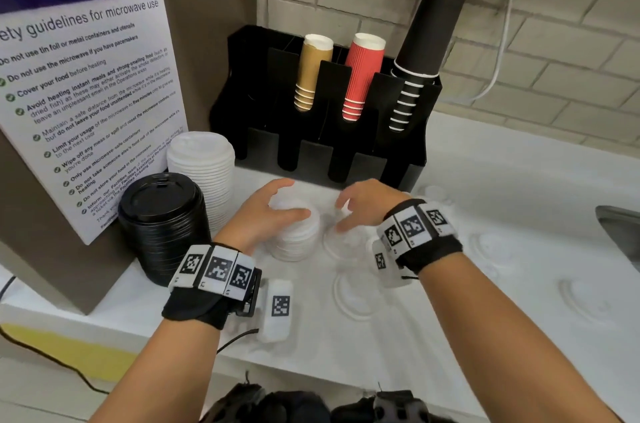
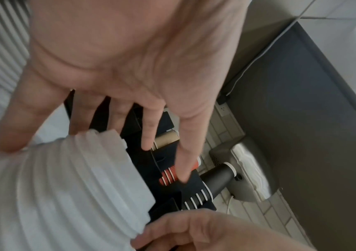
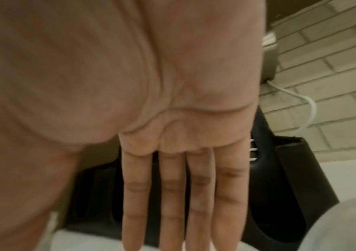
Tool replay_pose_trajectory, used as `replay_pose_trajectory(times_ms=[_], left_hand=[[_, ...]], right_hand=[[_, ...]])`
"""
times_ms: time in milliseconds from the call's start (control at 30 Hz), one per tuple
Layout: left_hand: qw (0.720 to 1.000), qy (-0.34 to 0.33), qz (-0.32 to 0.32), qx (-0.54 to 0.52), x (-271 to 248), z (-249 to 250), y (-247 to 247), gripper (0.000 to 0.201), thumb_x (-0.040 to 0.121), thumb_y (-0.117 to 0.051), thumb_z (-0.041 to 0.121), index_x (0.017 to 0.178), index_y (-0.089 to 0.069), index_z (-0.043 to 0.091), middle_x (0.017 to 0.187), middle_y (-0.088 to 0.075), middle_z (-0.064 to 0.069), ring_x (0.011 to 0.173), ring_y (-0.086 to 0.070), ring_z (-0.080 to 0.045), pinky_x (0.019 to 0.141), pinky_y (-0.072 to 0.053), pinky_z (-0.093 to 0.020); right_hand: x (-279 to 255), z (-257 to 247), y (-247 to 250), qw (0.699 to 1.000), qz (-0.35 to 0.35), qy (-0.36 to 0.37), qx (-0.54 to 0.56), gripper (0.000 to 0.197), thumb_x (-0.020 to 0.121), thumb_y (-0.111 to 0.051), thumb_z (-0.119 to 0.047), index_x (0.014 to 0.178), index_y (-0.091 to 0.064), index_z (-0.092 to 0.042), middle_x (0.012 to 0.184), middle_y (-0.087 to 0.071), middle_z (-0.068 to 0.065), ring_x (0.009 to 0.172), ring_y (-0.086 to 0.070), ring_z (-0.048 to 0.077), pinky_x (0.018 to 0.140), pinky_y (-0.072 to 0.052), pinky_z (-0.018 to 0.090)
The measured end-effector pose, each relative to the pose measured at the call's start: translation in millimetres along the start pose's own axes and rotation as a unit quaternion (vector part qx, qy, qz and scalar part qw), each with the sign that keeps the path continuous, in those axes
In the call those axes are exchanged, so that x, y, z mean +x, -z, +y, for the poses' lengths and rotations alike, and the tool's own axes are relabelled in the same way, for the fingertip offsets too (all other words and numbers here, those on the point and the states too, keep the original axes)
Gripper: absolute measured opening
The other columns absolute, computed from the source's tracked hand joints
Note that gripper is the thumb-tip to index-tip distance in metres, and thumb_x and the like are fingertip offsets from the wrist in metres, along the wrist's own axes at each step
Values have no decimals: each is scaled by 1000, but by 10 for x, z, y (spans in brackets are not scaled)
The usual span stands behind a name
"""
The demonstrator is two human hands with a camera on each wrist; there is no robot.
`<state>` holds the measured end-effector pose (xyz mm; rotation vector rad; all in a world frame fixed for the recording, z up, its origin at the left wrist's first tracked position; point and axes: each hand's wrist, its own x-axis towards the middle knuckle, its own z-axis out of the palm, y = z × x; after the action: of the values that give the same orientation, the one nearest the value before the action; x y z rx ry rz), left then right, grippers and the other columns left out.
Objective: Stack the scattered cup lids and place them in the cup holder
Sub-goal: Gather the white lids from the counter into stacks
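On the white counter stands a short stack of white lids (image 1: 298,239). My left hand (image 1: 292,199) cups it, thumb lying against the top rim, fingers straight past the far side. The left wrist view shows the same stack (image 2: 65,186) under straight fingers (image 2: 149,135). My right hand (image 1: 341,214) hovers open just right of the stack, over a loose white lid (image 1: 341,244); its fingers (image 3: 172,203) are straight and hold nothing. The black cup holder (image 1: 311,159) stands behind, with tan, red and black cups in its back slots.
A tall white lid stack (image 1: 201,166) and a black lid stack (image 1: 162,221) stand at the left by a poster board (image 1: 86,93). Loose white lids (image 1: 353,294) (image 1: 491,246) (image 1: 581,298) lie on the counter. A sink edge (image 1: 620,225) is at the right.
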<state>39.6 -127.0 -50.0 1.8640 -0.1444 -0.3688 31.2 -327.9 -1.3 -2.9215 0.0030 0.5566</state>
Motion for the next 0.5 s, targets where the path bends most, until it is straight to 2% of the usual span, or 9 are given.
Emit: replay_pose_trajectory(times_ms=[67,133,200,267,400,500], left_hand=[[998,-15,-26,57,-27,-12,-21,80,75,-83,23,143,-41,32,137,-42,4,121,-40,-15,100,-37,-30],[993,-14,-36,108,-43,-33,-30,93,70,-86,19,147,-35,28,143,-41,0,129,-40,-19,107,-36,-33],[992,-8,-37,124,-47,-65,-35,97,68,-87,15,148,-33,24,144,-42,0,130,-41,-21,108,-36,-33],[992,-6,-31,120,-42,-90,-33,96,66,-87,11,146,-34,21,140,-45,-1,126,-44,-22,105,-38,-33],[994,-12,-14,106,-14,-156,-16,84,64,-88,9,133,-42,18,126,-51,1,116,-49,-21,94,-40,-30],[995,-19,-13,97,-3,-203,-19,79,62,-89,9,127,-45,19,120,-52,3,112,-50,-20,89,-39,-28]], right_hand=[[24,-42,-72,998,-42,-7,-43,68,69,-81,-43,128,-55,-23,124,-51,-1,112,-53,19,86,-47,30],[65,-92,-130,993,-68,8,-100,75,67,-82,-43,131,-50,-21,123,-50,0,105,-52,18,79,-44,28],[92,-113,-179,990,-73,17,-120,74,67,-82,-40,131,-49,-21,110,-50,-2,92,-50,16,71,-42,28],[105,-100,-223,992,-71,20,-105,72,69,-82,-34,131,-48,-21,105,-47,-2,88,-48,16,68,-41,28],[85,-26,-201,997,-50,24,-46,62,72,-78,-32,127,-50,-26,112,-43,-1,100,-49,19,80,-46,31],[15,68,-67,998,-13,31,43,54,74,-76,-35,122,-53,-29,116,-45,0,105,-49,20,89,-47,34]])
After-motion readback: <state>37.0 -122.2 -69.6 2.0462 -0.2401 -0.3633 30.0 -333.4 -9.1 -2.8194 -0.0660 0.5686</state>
